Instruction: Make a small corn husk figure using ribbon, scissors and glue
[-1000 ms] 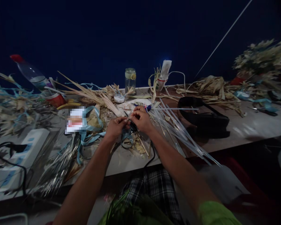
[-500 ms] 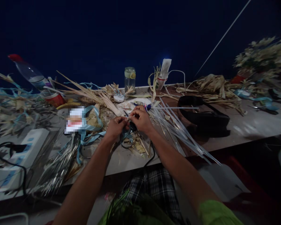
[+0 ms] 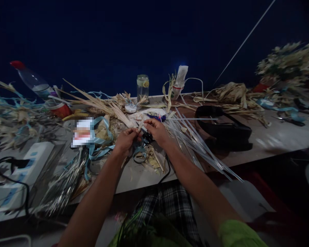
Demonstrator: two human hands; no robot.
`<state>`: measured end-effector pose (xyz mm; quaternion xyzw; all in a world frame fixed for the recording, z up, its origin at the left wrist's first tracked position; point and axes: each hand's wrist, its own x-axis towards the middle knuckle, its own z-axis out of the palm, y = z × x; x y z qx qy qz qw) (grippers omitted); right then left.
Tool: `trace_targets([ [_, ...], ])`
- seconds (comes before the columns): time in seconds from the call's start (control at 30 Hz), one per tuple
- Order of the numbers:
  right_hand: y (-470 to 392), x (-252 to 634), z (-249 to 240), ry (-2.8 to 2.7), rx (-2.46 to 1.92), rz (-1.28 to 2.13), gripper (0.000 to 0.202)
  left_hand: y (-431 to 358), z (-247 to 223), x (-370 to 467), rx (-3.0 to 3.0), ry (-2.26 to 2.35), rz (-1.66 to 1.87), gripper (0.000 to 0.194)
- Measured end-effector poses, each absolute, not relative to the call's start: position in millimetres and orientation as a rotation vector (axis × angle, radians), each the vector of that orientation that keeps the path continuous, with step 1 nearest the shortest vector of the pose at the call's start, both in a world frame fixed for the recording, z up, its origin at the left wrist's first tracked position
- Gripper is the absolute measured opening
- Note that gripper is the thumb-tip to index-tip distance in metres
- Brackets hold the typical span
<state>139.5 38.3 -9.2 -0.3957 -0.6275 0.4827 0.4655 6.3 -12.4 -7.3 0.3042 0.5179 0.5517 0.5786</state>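
Near the middle of the littered table, my left hand pinches a small pale piece, perhaps a bit of husk. Close on its right, my right hand has its thumb and fingertips together at the upper end of that piece. Something black lies below and between the hands. Just beyond my right hand is a dark blue object with a small red light. Dry husk scraps and a blue ribbon lie around.
Clear thin rods and a black strap-like item lie to the right. A jar and a paper cup stand behind. Metal wires and a power strip are at left; scissors are far right.
My right hand has shifted slightly right, away from my left hand. More of the pale piece and of the black object now shows between them.
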Motion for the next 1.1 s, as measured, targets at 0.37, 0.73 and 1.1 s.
trace_targets([
  [0.37,35.0,139.2,-7.8,-1.562,-0.980,1.256,0.017,-15.0,-7.3,9.5,0.754,1.138,1.236,0.031],
  [0.73,35.0,138.8,-6.9,-1.642,-1.011,1.116,0.015,-14.4,-9.7,8.3,0.809,1.143,1.209,0.033],
  [1.1,35.5,138.8,-8.9,-1.626,-1.026,1.172,0.018,-12.3,-15.1,8.8,0.887,1.258,1.228,0.031],
])
